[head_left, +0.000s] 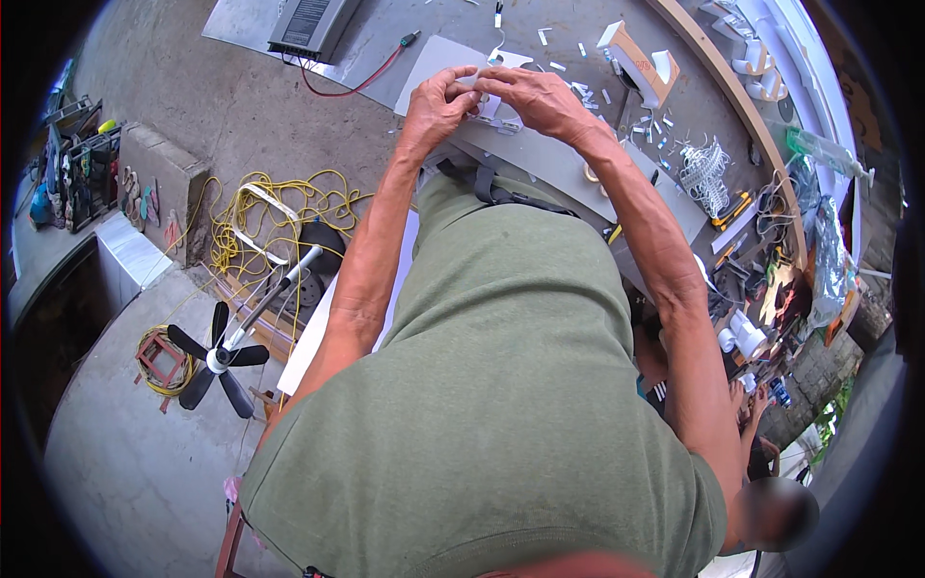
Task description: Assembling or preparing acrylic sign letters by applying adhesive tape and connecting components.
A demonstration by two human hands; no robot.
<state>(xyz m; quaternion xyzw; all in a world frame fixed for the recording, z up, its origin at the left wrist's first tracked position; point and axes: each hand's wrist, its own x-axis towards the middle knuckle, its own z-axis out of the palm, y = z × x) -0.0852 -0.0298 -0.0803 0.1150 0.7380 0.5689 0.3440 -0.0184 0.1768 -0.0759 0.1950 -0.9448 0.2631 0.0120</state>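
Your left hand (436,104) and right hand (540,98) pinch one small white piece (488,104) between fingertips above the surface (540,169). If it slips, it could vanish among the white scraps (593,96) just right of your hands.

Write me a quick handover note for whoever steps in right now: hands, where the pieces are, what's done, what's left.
Left hand and right hand: both raised over the grey bench, fingertips pinching one small white piece between them.
Pieces: small white strips lie scattered on the bench beyond the hands; a white tangled bundle lies to the right.
Done: cannot tell how many are finished.
Left: the piece in the grip looks mid-handling; many loose strips remain.
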